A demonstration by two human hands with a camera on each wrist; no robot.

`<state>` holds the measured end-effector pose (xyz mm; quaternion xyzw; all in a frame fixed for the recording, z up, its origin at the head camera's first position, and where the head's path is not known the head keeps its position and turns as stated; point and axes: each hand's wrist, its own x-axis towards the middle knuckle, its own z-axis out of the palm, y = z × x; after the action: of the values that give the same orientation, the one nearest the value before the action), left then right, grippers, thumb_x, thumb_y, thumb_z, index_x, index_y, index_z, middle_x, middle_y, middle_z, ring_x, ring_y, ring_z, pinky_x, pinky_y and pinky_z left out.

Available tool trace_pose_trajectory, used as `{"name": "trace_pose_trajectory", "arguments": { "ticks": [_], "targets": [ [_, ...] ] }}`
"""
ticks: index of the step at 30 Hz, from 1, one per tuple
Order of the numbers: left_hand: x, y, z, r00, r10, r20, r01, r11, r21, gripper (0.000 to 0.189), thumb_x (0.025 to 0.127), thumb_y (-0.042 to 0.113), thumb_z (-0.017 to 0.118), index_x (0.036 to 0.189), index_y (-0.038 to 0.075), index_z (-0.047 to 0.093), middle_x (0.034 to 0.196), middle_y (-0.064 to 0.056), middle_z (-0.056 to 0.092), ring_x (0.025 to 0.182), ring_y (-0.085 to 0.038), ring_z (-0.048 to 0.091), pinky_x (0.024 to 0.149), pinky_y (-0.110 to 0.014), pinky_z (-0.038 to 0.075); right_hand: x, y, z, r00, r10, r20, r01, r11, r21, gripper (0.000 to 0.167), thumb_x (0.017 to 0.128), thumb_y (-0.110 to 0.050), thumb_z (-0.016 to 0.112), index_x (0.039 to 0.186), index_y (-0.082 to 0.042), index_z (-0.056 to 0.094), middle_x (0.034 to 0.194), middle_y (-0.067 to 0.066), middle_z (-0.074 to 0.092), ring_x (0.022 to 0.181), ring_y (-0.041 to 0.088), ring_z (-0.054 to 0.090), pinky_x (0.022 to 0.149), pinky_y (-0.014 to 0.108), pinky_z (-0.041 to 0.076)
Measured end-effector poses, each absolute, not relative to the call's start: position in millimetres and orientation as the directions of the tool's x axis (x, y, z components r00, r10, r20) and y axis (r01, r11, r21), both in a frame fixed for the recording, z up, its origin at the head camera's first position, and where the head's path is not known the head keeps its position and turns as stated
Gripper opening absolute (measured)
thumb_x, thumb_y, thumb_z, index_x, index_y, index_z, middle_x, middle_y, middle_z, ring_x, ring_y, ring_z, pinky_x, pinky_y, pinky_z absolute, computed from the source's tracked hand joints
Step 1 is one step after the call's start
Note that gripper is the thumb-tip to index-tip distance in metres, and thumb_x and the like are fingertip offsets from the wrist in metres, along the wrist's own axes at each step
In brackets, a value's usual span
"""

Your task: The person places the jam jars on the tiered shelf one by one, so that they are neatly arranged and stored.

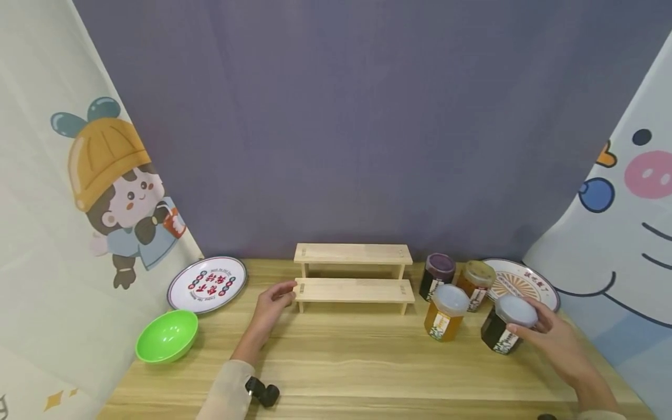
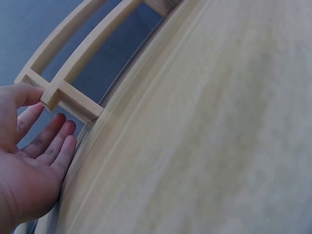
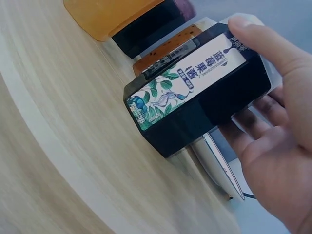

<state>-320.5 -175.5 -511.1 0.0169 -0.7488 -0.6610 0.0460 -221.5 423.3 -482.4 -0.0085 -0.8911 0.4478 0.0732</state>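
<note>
My left hand [image 1: 275, 301] is at the left end of a two-tier wooden shelf [image 1: 354, 290]. In the left wrist view, thumb and index finger pinch the corner of its lower board [image 2: 51, 97], while the other fingers hang loosely below. On the right, my right hand [image 1: 557, 341] grips a dark hexagonal jam jar [image 1: 496, 332] with a whitish lid, thumb on the near side near the lid. Its white label [image 3: 187, 80] shows green leaves and printed characters in the right wrist view. Fingers behind the jar are partly hidden.
An amber jar [image 1: 443, 322], a purple-lidded jar [image 1: 438, 274] and a yellow-lidded jar [image 1: 475, 283] stand between shelf and right hand. Behind them a printed plate [image 1: 546, 291] is partly covered. At left are another plate [image 1: 207, 303] and a green bowl [image 1: 167, 338].
</note>
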Motion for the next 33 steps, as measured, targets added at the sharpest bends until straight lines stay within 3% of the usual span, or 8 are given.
{"name": "trace_pose_trajectory", "arguments": {
  "ticks": [5,10,12,17,21,27,31,33],
  "targets": [
    [-319,-175,-509,-0.996,-0.078,0.035,0.026,0.121,0.992,0.036,0.096,0.014,0.070,0.132,0.010,0.069,0.137,-0.013,0.067,0.118,-0.019,0.063,0.101,-0.031,0.054,-223,423,-483,-0.989,0.109,0.103,-0.018,0.595,-0.804,0.088,0.097,-0.029,0.074,0.166,-0.016,0.021,0.163,0.024,0.024,0.100,-0.030,0.038,0.080,-0.001,0.044],
    [-320,-176,-510,-0.996,-0.079,0.034,0.025,0.115,0.993,0.035,0.096,0.013,0.070,0.131,0.009,0.069,0.134,-0.013,0.067,0.110,-0.013,0.063,0.094,-0.023,0.055,-224,422,-481,-0.990,0.132,0.059,0.029,0.580,-0.814,0.089,0.098,-0.031,0.072,0.166,-0.014,0.017,0.163,0.031,0.021,0.134,0.003,0.049,0.082,-0.002,0.042],
    [-319,-175,-510,-0.996,-0.079,0.034,0.025,0.110,0.994,0.035,0.096,0.013,0.070,0.131,0.009,0.069,0.133,-0.012,0.068,0.108,-0.011,0.062,0.091,-0.021,0.054,-223,420,-481,-0.988,0.142,0.053,0.039,0.573,-0.819,0.090,0.098,-0.031,0.072,0.166,-0.014,0.016,0.163,0.032,0.020,0.136,0.006,0.048,0.082,-0.002,0.042],
    [-319,-174,-509,-0.996,-0.080,0.035,0.026,0.105,0.994,0.035,0.096,0.012,0.070,0.131,0.009,0.069,0.130,-0.012,0.068,0.106,-0.010,0.061,0.090,-0.019,0.054,-222,418,-474,-0.984,0.155,0.084,0.018,0.564,-0.825,0.088,0.096,-0.029,0.075,0.165,-0.014,0.022,0.161,0.031,0.022,0.100,-0.028,0.039,0.079,-0.001,0.044],
    [-319,-174,-511,-0.996,-0.086,0.032,0.025,0.087,0.996,0.034,0.095,0.010,0.070,0.130,0.008,0.070,0.129,-0.012,0.068,0.107,-0.010,0.062,0.089,-0.018,0.055,-222,418,-463,-0.981,0.162,0.105,-0.006,0.519,-0.855,0.081,0.097,-0.024,0.074,0.164,-0.023,0.027,0.166,0.009,0.028,0.098,-0.030,0.041,0.079,0.002,0.048],
    [-321,-175,-515,-0.996,-0.081,0.033,0.029,0.048,0.998,0.035,0.096,0.007,0.069,0.131,0.004,0.068,0.133,-0.015,0.067,0.109,-0.010,0.063,0.089,-0.018,0.057,-220,418,-436,-0.974,0.186,0.131,-0.014,0.526,-0.850,0.082,0.098,-0.025,0.073,0.165,-0.025,0.026,0.167,0.017,0.022,0.098,-0.029,0.041,0.078,0.000,0.046],
    [-321,-176,-515,-0.998,-0.063,0.030,0.028,0.029,0.999,0.037,0.096,0.007,0.068,0.133,0.005,0.067,0.135,-0.015,0.065,0.111,-0.012,0.063,0.092,-0.020,0.059,-219,417,-418,-0.963,0.197,0.181,-0.050,0.532,-0.845,0.077,0.096,-0.022,0.075,0.161,-0.025,0.035,0.160,-0.010,0.042,0.102,-0.027,0.045,0.078,0.000,0.048],
    [-321,-176,-516,-0.998,-0.054,0.032,0.031,0.028,0.999,0.038,0.096,0.008,0.068,0.134,0.005,0.066,0.136,-0.016,0.064,0.111,-0.013,0.063,0.093,-0.021,0.059,-219,416,-408,-0.960,0.204,0.193,-0.053,0.543,-0.838,0.077,0.095,-0.023,0.076,0.161,-0.025,0.036,0.159,-0.013,0.042,0.102,-0.027,0.047,0.077,0.000,0.048]
  ]
}}
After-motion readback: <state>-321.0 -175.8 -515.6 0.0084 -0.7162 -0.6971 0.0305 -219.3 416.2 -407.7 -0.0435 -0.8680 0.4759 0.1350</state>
